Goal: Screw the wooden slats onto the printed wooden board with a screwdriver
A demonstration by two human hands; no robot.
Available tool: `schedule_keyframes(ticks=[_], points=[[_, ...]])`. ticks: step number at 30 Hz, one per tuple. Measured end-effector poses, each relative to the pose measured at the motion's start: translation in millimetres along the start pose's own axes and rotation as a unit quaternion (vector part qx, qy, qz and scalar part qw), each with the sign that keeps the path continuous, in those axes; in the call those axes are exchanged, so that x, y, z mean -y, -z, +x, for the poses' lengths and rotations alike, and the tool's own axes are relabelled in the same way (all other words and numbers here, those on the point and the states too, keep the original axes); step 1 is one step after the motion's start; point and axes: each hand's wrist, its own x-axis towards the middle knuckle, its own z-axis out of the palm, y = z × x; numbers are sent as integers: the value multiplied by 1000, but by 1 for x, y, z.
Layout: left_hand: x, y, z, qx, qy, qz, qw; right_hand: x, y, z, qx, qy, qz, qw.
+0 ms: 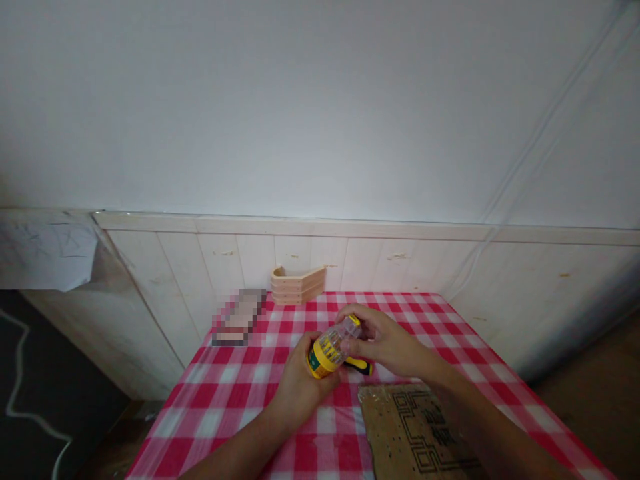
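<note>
Screwdriver-bit canister: held beyond and left of the printed brown board. Your left hand is wrapped around its yellow base; your right hand grips its clear end, fingers curled. Long axis: slanting up from left hand to right. Yellow-black handle: just beyond the board.

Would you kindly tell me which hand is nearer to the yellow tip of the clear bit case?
The right hand: its fingers are at the bit case's clear end, beside the yellow tip. The left hand holds the opposite, yellow-and-green end.
</note>
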Motion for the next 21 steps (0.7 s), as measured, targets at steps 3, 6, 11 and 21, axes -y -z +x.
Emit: schedule_keyframes(ticks=[3, 6, 11, 21], points=[[-1, 0, 0, -4, -6, -5, 1000, -1, 4, -1, 30, 23, 73, 997], [-1, 0, 0, -12, -1, 12, 1000, 3, -2, 1, -52, -3, -42, 998], [-3, 0, 0, -1, 7, 31, 999, 9, -10, 1, -109, -62, -162, 979], [-4, 2, -2, 36, 1, -54, 998, 12, -2, -3, -51, -11, -21, 998]])
